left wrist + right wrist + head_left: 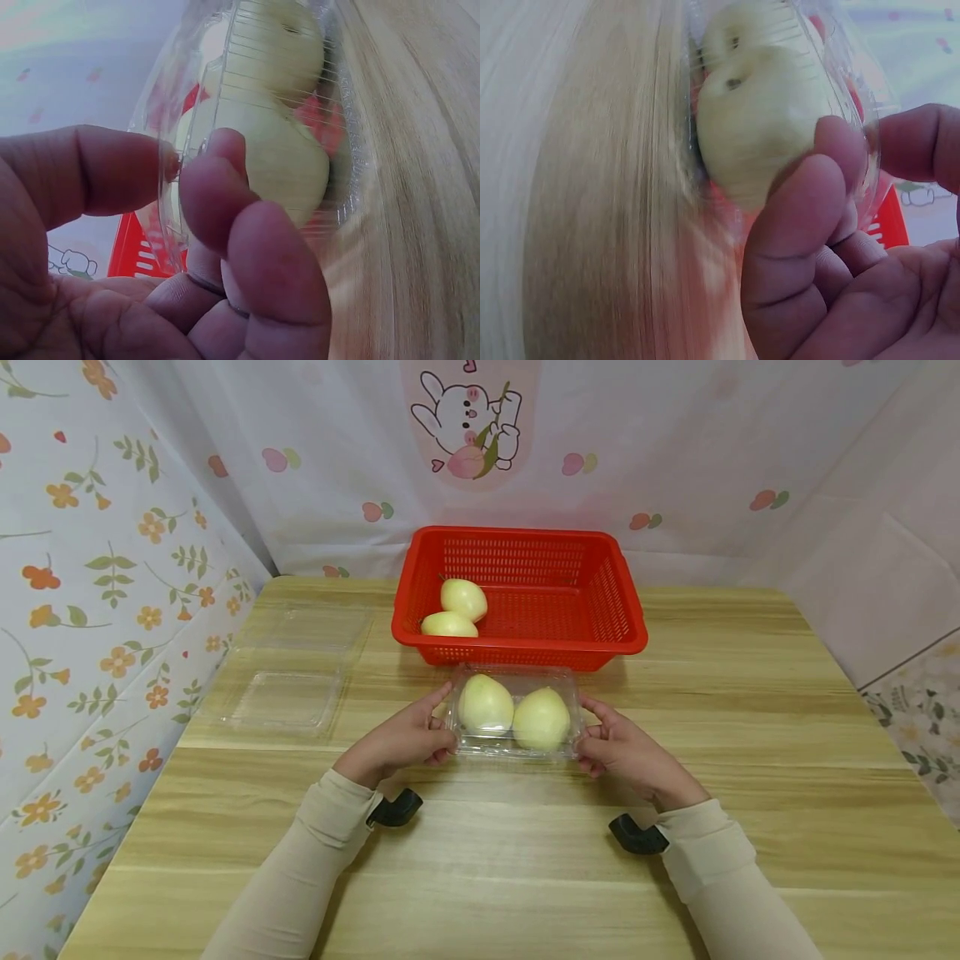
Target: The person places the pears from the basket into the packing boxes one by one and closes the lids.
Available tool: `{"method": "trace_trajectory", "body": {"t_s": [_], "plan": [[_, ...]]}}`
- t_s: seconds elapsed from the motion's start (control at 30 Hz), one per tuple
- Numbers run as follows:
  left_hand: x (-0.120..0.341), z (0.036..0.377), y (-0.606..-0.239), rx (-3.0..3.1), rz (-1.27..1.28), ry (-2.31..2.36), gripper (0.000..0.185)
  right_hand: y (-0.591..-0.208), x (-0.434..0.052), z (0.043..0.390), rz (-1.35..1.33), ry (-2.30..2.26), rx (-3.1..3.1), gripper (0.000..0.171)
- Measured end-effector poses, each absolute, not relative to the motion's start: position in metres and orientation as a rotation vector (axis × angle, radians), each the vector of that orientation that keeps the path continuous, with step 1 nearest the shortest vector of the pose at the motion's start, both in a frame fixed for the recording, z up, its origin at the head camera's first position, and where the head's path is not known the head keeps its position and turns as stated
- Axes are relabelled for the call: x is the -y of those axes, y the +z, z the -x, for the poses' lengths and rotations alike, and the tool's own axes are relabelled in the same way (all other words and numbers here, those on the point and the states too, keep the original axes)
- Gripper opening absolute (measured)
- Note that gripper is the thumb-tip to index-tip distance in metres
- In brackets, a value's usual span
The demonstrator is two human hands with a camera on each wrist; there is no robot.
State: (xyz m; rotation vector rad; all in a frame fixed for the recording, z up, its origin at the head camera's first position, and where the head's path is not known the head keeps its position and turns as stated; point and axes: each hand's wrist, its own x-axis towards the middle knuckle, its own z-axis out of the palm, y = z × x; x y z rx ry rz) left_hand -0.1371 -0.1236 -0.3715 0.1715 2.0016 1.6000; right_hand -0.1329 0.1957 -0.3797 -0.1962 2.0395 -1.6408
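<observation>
A clear plastic clamshell box with its lid over two pale yellow fruits, which look like pears, is in front of the red basket. One pear is at the left inside it, the other pear at the right. My left hand pinches the left end of the box's rim between thumb and fingers. At the right end, my right hand pinches the rim likewise. Both wrist views show the pears through the ribbed plastic wall.
Behind the box stands a red plastic basket with two more pears at its left side. An opened, clear clamshell box lies at the left of the wooden table. Patterned curtains hang behind and at the left.
</observation>
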Motion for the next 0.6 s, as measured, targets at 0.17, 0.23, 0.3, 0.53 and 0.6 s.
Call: {"method": "trace_trajectory", "body": {"t_s": [0.17, 0.23, 0.3, 0.53, 0.6], "plan": [[0.1244, 0.1363, -0.3701, -2.006, -0.188, 1.59, 0.091, -0.3796, -0.194, 0.1323, 0.182, -1.644, -2.032, 0.081], [0.1246, 0.1358, -0.3696, -2.02, -0.199, 1.579, 0.091, -0.3789, -0.1937, 0.132, 0.176, -1.633, -2.036, 0.081], [0.1243, 0.1356, -0.3693, -2.033, -0.194, 1.57, 0.091, -0.3784, -0.1935, 0.1318, 0.176, -1.624, -2.04, 0.082], [0.123, 0.1369, -0.3722, -2.048, -0.16, 1.576, 0.089, -0.3794, -0.1936, 0.133, 0.174, -1.636, -2.034, 0.081], [0.1229, 0.1371, -0.3728, -2.051, -0.161, 1.575, 0.089, -0.3801, -0.194, 0.1335, 0.165, -1.63, -2.038, 0.08]]}}
